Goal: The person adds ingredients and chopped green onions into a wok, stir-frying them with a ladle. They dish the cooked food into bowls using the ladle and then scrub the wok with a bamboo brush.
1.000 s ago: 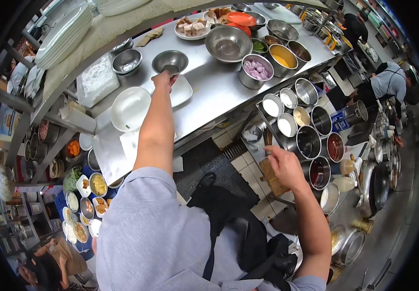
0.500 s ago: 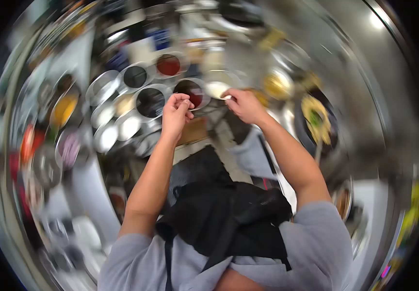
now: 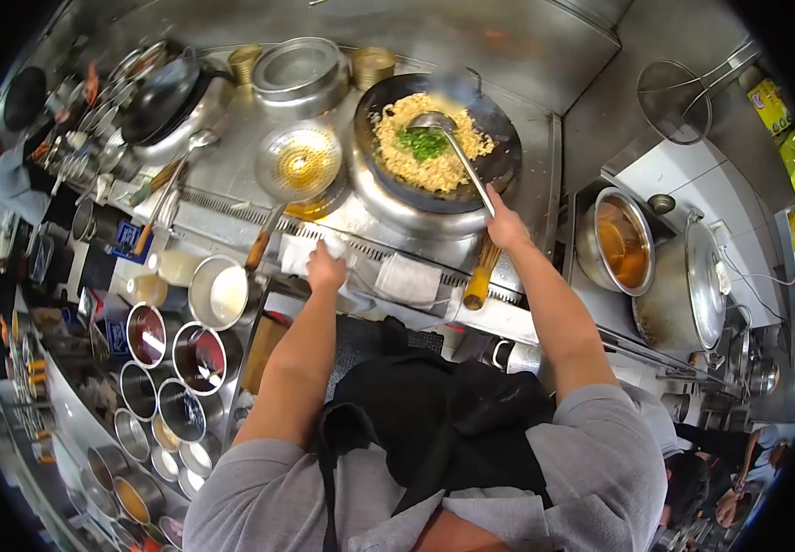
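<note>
My right hand (image 3: 511, 228) is closed round the handle of a long metal ladle (image 3: 471, 170). The ladle's bowl hangs over the black wok (image 3: 499, 120) on the stove. Yellow fried rice (image 3: 407, 164) fills the wok's middle, with a heap of chopped green onion (image 3: 422, 142) on top. My left hand (image 3: 324, 271) is lower left of the wok, its fingers closed on a bunched white cloth (image 3: 335, 247). Just beside it, a folded white cloth (image 3: 298, 254) lies on the stove's front edge.
Left of the wok, a perforated strainer (image 3: 273, 166) rests over a pot with yellow liquid. A bamboo brush (image 3: 478, 287) lies in front. Seasoning pots, including one of white powder (image 3: 218, 293), stand lower left. A pot of brown liquid (image 3: 620, 244) stands right. Other people are at the edges.
My view has swung from the seasoning pots to the stove. My right hand has moved from the white-filled pot and grips the ladle over the wok. My left hand now grips cloth.
</note>
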A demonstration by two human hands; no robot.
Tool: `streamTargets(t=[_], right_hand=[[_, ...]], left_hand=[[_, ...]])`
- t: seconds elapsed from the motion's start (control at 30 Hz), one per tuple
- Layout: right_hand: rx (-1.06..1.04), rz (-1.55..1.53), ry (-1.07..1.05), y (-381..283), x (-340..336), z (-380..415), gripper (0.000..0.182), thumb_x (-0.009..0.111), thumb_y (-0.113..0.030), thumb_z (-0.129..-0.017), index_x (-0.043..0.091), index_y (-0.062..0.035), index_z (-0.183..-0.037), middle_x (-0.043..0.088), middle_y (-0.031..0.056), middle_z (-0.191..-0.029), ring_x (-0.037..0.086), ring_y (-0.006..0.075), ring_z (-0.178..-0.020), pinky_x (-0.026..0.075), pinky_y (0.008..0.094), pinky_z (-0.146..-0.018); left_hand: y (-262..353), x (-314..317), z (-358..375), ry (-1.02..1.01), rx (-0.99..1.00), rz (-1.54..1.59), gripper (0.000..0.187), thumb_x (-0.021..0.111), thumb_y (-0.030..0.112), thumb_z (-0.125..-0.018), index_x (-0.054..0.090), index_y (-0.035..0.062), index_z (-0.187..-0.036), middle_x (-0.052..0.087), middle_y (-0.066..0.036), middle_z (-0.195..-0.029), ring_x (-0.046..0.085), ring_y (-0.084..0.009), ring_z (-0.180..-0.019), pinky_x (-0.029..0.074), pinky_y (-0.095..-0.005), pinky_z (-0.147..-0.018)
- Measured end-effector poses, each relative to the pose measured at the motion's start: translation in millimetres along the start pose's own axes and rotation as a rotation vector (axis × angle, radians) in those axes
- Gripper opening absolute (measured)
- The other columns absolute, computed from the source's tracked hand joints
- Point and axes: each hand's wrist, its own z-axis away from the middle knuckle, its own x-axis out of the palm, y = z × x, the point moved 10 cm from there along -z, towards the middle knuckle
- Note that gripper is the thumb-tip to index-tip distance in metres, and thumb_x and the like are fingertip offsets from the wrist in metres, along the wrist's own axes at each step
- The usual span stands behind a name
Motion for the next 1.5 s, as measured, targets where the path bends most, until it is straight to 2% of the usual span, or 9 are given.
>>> streamTargets(t=[0.17,0.33,0.47,0.7,1.0,1.17,1.23,1.33,1.5], right_hand=[[-0.122,-0.334,0.098,25.3,-28.0,-40.5,0.073,0.050,-0.013,-0.099,0.011,-0.0267,-0.159,0.062,0.0262,-0.128,0.065,0.0386,-0.110,0.048,0.0427,-0.099],[-0.028,-0.358,0.027,-38.6,-35.7,-67.5,0.076,0.046,-0.017,-0.100,0.001,-0.0300,-0.159,0.066,0.0272,-0.105,0.065,0.0281,-0.068,0.054,0.0427,-0.065],[-0.162,-0.176,-0.168,-73.8,-11.7,-33.7,0.081,0.047,-0.011,-0.096,0.002,-0.0329,-0.159,0.066,0.0301,-0.103,0.067,0.0352,-0.073,0.053,0.0465,-0.070],[-0.227,0.545,-0.120,4.2,-65.2,54.6,0.082,0.046,-0.005,-0.092,0.011,-0.0428,-0.156,0.066,0.0256,-0.096,0.068,0.0410,-0.091,0.054,0.0497,-0.079],[0.153,0.177,0.032,59.9,-40.9,53.9,0.085,0.047,-0.006,-0.093,0.002,-0.0412,-0.156,0.067,0.0302,-0.102,0.065,0.0464,-0.095,0.050,0.0564,-0.086],[-0.076,-0.068,0.082,4.6,-47.8,54.3,0.082,0.051,-0.007,-0.093,0.010,-0.0394,-0.157,0.057,0.0319,-0.129,0.060,0.0481,-0.111,0.047,0.0503,-0.100],[-0.312,-0.100,0.276,-13.5,-62.0,18.8,0.082,0.050,-0.005,-0.092,0.012,-0.0351,-0.158,0.050,0.0278,-0.141,0.064,0.0435,-0.106,0.053,0.0455,-0.093],[0.153,-0.463,0.127,-40.1,-41.1,-22.4,0.077,0.048,-0.009,-0.093,0.014,-0.0307,-0.159,0.052,0.0197,-0.141,0.062,0.0255,-0.074,0.056,0.0386,-0.056],[-0.151,-0.045,-0.047,-76.6,20.8,-1.9,0.090,0.047,-0.002,-0.086,0.006,-0.0370,-0.158,0.067,0.0304,-0.103,0.068,0.0395,-0.079,0.054,0.0462,-0.065]], left_hand=[[-6.0,0.4,-20.6,0.015,0.186,-0.115,0.073,0.079,0.027,-0.075,0.044,0.0018,-0.135,0.061,-0.027,-0.119,0.060,-0.0442,-0.109,0.048,-0.0504,-0.094],[32.0,-52.4,-12.3,-0.174,0.087,1.214,0.046,0.058,0.016,-0.096,0.042,0.0041,-0.137,0.060,-0.013,-0.123,0.064,-0.0242,-0.103,0.055,-0.0385,-0.088],[83.4,-75.7,5.7,-0.373,0.027,1.584,0.045,0.055,0.029,-0.100,0.043,0.0062,-0.138,0.063,-0.016,-0.120,0.066,-0.0275,-0.096,0.058,-0.0431,-0.079],[132.6,-24.5,27.8,-0.784,-0.145,1.317,0.041,0.049,0.045,-0.102,0.056,0.0079,-0.118,0.068,-0.009,-0.093,0.067,-0.0222,-0.076,0.057,-0.0408,-0.062],[188.1,33.2,11.9,-0.861,-0.272,1.293,0.052,0.036,0.055,-0.103,0.051,0.0122,-0.129,0.065,-0.011,-0.114,0.067,-0.0326,-0.091,0.055,-0.0543,-0.084],[226.6,31.3,20.2,-0.849,-0.286,1.301,0.054,0.039,0.062,-0.100,0.055,0.0147,-0.120,0.066,-0.006,-0.098,0.066,-0.0266,-0.088,0.055,-0.0500,-0.076],[226.7,49.3,9.6,-0.859,-0.270,1.201,0.052,0.042,0.062,-0.099,0.056,0.0156,-0.116,0.066,-0.005,-0.094,0.066,-0.0248,-0.082,0.054,-0.0466,-0.070],[232.4,48.0,6.5,-0.790,-0.280,1.126,0.044,0.054,0.061,-0.095,0.059,0.0173,-0.102,0.064,-0.002,-0.080,0.062,-0.0190,-0.068,0.048,-0.0378,-0.053],[226.4,57.5,-8.5,-0.691,-0.286,1.053,0.017,0.065,0.034,-0.091,0.060,0.0182,-0.090,0.061,0.001,-0.069,0.059,-0.0172,-0.059,0.041,-0.0354,-0.049]])
